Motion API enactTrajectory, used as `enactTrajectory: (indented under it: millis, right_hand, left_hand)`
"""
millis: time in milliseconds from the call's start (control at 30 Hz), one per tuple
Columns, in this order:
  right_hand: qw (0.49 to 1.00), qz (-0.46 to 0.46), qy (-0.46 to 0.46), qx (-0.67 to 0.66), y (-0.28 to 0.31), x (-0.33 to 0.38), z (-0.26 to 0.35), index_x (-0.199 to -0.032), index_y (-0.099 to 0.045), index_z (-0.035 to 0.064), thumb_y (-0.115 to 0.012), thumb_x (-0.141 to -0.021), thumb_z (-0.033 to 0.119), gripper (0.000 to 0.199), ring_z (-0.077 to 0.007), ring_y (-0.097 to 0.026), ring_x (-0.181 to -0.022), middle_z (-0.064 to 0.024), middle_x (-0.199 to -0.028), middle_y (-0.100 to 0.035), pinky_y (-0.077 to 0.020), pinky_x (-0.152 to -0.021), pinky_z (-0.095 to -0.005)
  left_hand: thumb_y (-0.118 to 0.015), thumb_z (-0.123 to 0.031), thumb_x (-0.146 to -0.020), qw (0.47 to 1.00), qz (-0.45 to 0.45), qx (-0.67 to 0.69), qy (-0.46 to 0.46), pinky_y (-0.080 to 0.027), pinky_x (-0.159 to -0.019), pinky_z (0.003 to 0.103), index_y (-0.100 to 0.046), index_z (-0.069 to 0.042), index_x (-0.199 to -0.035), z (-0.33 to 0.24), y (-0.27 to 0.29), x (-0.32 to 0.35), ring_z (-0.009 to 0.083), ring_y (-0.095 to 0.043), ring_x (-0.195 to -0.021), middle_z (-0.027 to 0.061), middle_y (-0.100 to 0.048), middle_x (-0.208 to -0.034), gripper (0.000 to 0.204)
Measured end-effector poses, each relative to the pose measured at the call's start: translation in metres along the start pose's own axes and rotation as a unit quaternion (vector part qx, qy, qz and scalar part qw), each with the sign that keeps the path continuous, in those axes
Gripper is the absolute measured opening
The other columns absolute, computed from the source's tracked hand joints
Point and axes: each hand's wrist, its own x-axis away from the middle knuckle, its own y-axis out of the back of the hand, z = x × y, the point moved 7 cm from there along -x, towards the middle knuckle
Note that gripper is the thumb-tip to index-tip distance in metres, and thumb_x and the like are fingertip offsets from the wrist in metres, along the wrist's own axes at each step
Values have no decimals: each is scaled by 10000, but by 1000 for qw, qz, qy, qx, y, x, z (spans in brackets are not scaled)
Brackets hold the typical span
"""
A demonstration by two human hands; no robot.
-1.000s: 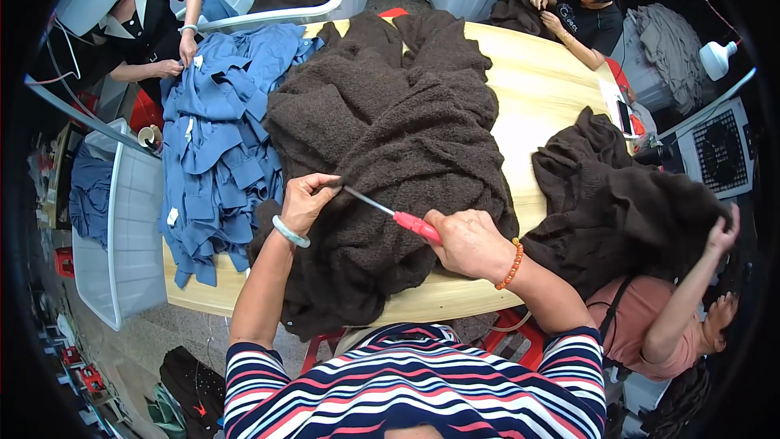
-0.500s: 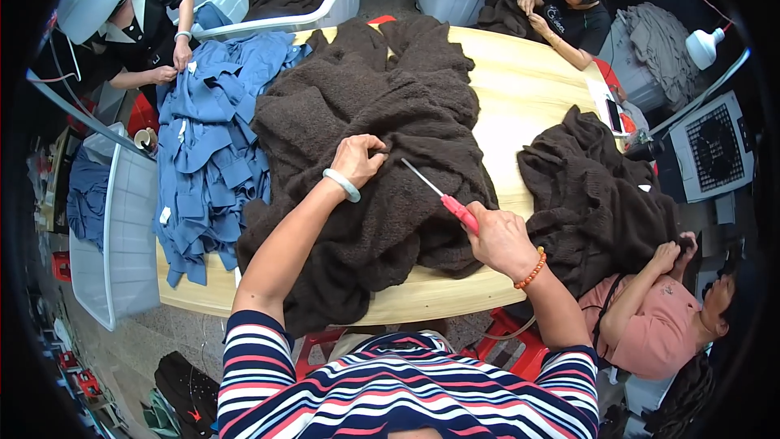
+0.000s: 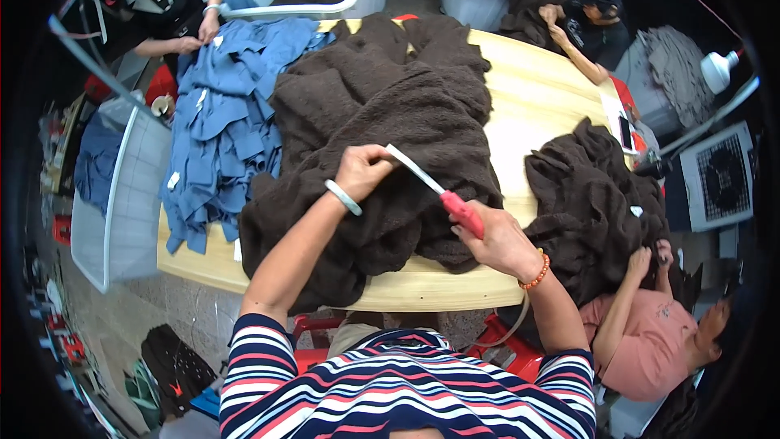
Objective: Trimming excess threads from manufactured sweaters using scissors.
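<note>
Short-sleeved shirt (image 3: 406,398) striped navy, white and red; pale, smooth bangle (image 3: 344,198) on the left wrist, orange bead bracelet (image 3: 539,271) on the right.

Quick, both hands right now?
Left hand: closed in a pinch at the brown cloth; grip on it unclear.
Right hand: closed, holding the red-handled tool.

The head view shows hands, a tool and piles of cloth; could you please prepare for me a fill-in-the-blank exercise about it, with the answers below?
1. The person's right hand grips the tool by its red ____.
2. A pale bangle is worn on the person's ____ wrist.
3. The heaped garments to the left of the brown cloth are coloured ____.
4. The person's shirt is patterned with ____.

Missing words: handle; left; blue; stripes.
</note>
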Motion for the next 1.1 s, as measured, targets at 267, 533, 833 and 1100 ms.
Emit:
enactTrajectory:
  millis: [267,533,833,1100]
  right_hand:
    - [983,-80,90,-138,-17,-10,-9,-1101,-582,12,-678,-787,-17,330,-276,-660,-876,-133,-943,-660,-512,-794,-323]
    - [961,-171,77,-203,67,37,-15,-1100,-578,5,-661,-809,-66,311,-80,-576,-815,-17,-986,-603,-477,-705,-229]
    - [943,-254,75,-202,134,73,-74,-1095,-586,-11,-642,-850,-67,258,-78,-562,-838,-27,-1017,-598,-497,-753,-240]
    - [984,-46,-36,-171,47,98,-94,-1142,-580,-17,-594,-850,-32,293,-118,-623,-784,-37,-957,-639,-536,-722,-277]
  left_hand:
    - [-731,-89,-798,998,-43,39,-18,-496,-750,313,-689,3,-993,-61,-70,91,172,-651,-827,105,-686,-885,220]
    - [-787,-122,-602,855,-236,-456,75,-298,-1063,468,-325,-94,-1467,24,50,195,380,-371,-1306,197,-391,-1419,982]
    - [-633,3,-769,904,56,-408,118,-528,-745,336,-661,3,-1051,-58,74,189,271,-705,-815,177,-701,-860,283]
    - [-520,-18,-953,992,40,118,-17,-583,-683,272,-614,48,-1136,-247,-8,85,107,-628,-853,62,-664,-979,216]
